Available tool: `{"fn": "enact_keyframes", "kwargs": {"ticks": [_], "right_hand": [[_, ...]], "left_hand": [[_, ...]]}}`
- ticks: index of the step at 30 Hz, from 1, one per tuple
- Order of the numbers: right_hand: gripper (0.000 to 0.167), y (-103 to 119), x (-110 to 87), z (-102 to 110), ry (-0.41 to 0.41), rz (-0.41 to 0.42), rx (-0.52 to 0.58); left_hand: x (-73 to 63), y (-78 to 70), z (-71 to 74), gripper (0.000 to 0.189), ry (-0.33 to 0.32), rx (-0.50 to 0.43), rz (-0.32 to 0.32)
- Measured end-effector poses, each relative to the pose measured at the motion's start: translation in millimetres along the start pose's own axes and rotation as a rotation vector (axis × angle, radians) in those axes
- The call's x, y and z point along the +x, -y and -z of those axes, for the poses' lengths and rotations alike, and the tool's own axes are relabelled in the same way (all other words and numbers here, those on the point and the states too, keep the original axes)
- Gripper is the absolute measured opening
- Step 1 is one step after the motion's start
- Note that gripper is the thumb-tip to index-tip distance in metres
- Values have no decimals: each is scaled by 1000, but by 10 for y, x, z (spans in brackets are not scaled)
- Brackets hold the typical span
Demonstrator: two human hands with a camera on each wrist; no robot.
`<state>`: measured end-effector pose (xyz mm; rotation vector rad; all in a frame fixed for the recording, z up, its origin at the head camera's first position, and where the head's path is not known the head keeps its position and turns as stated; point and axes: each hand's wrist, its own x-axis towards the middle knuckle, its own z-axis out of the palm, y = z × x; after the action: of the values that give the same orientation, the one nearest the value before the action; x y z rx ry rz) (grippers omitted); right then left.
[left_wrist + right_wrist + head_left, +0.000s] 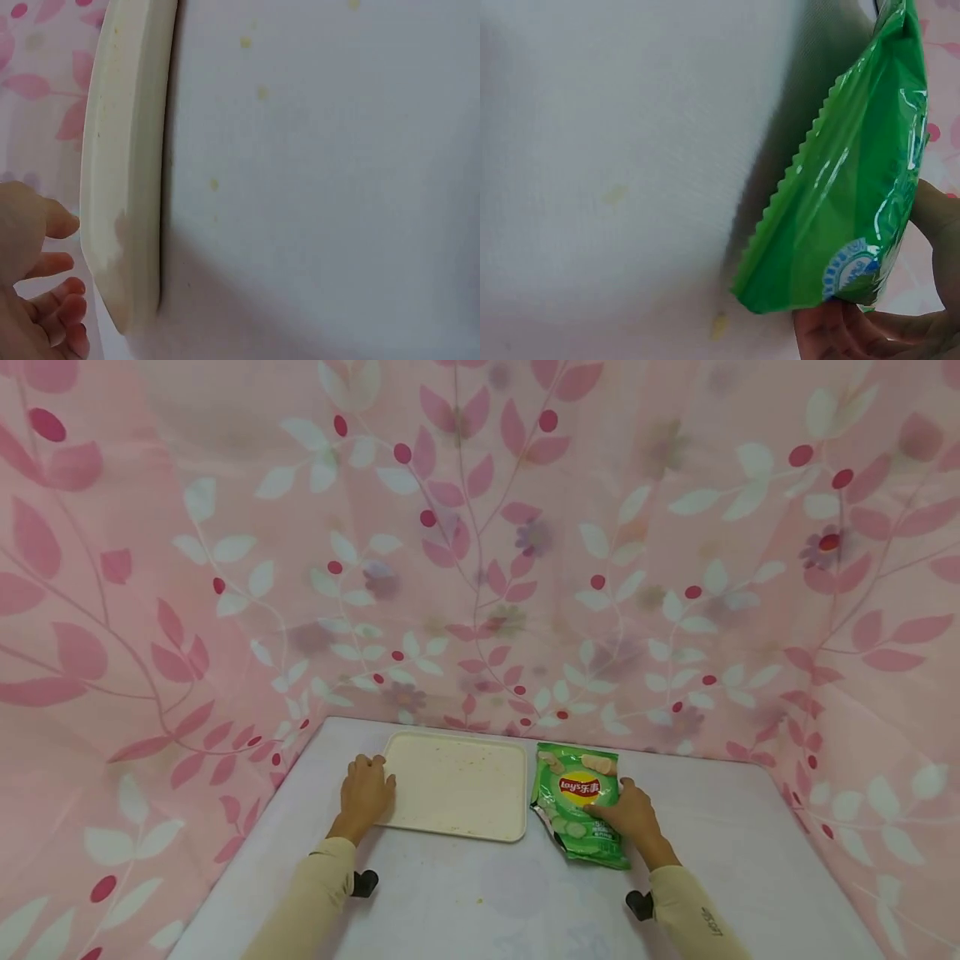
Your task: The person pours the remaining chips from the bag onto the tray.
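A cream rectangular tray (457, 785) lies on the white tablecloth, with small crumbs scattered over it. My left hand (366, 793) is at the tray's left edge; in the left wrist view its loosely bent fingers (56, 264) come right up to the rim and hold nothing. To the right of the tray lies a green Lay's chip bag (577, 806), its lower end slightly raised. My right hand (634, 814) grips the bag's right side, thumb on the front and the other fingers (847, 334) tucked along the edge and underneath.
Small yellow crumbs (480, 901) dot the white tablecloth (465, 910) in front of the tray. A pink curtain (480, 568) with leaf patterns encloses the table at the back and both sides. Black wrist mounts (365, 883) sit at both cuffs.
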<state>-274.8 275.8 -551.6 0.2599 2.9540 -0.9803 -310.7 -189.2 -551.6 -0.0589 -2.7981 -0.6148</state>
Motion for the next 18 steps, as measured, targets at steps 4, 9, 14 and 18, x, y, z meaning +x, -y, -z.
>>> {"fn": "enact_keyframes", "kwargs": {"ticks": [4,9,14,18], "right_hand": [[98,5,-25,7,-16,-34,-11],[95,-20,-33,37,-30,-49,45],[82,-65,-62,3,-80,-88,190],[79,-111,-94,-52,-87,-170,389]], "left_hand": [[-14,206,23,35,72,-85,73],[-7,343,16,31,59,-174,34],[-16,400,24,32,39,-194,12],[-25,416,37,32,34,-197,8]]}}
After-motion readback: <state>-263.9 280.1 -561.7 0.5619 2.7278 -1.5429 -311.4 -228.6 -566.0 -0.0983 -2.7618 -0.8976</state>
